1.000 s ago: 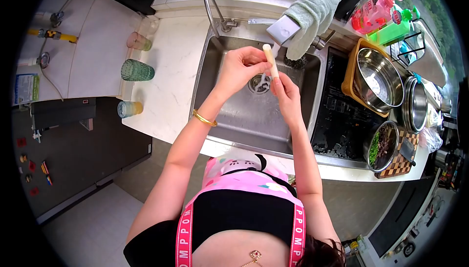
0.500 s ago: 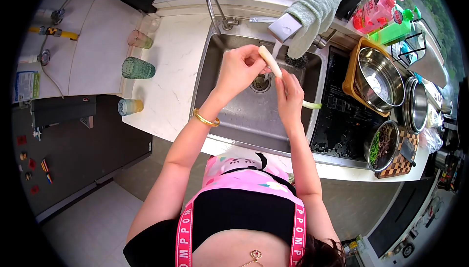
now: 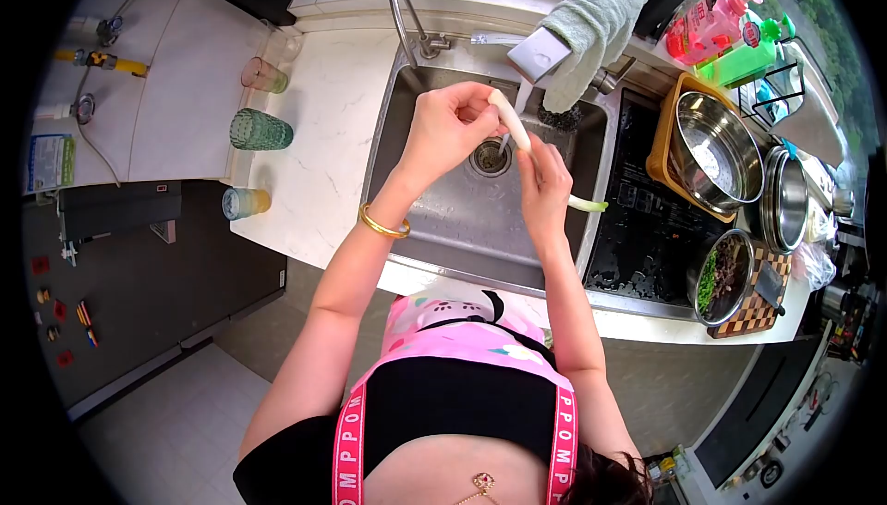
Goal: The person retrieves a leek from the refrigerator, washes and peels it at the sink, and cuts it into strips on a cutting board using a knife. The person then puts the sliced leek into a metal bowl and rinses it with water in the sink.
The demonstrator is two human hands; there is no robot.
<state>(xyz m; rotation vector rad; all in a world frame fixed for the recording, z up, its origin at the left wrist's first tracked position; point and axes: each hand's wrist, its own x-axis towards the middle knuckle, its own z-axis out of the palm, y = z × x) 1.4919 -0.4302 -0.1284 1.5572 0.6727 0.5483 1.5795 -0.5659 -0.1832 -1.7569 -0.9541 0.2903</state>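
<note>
I have one white stalk [image 3: 511, 120] up at the centre of the frame, above the sink [image 3: 462, 228]. My left hand [image 3: 446, 133] pinches its upper end between thumb and fingers; my right hand [image 3: 545, 177] is closed around it lower down. A pale green end pokes out to the right of my right hand, seemingly of the same stalk, though my fingers hide the join.

I count three tinted glasses at left: a pinkish glass [image 3: 264, 75], a green glass [image 3: 261, 130] and a blue-and-amber glass [image 3: 246, 203]. Two pump bottles stand at upper right, a red bottle [image 3: 695, 32] and a green bottle [image 3: 745, 54].

At right, a tan basket [image 3: 660, 149] holds a large steel bowl [image 3: 721, 149]. Beside it are nested steel bowls [image 3: 785, 198], too overlapped for me to count. Lower down, another bowl [image 3: 700, 291] contains chopped greens and dark brown pieces; it is by a checkered board [image 3: 747, 317] with a knife [image 3: 770, 285] on it.

The white counter [image 3: 328, 126] runs along the left of the sink, a wet black panel [image 3: 637, 228] along the right. A grey-green towel [image 3: 599, 20] drapes at top centre. Dark cabinetry [image 3: 185, 265] fills the lower left.
</note>
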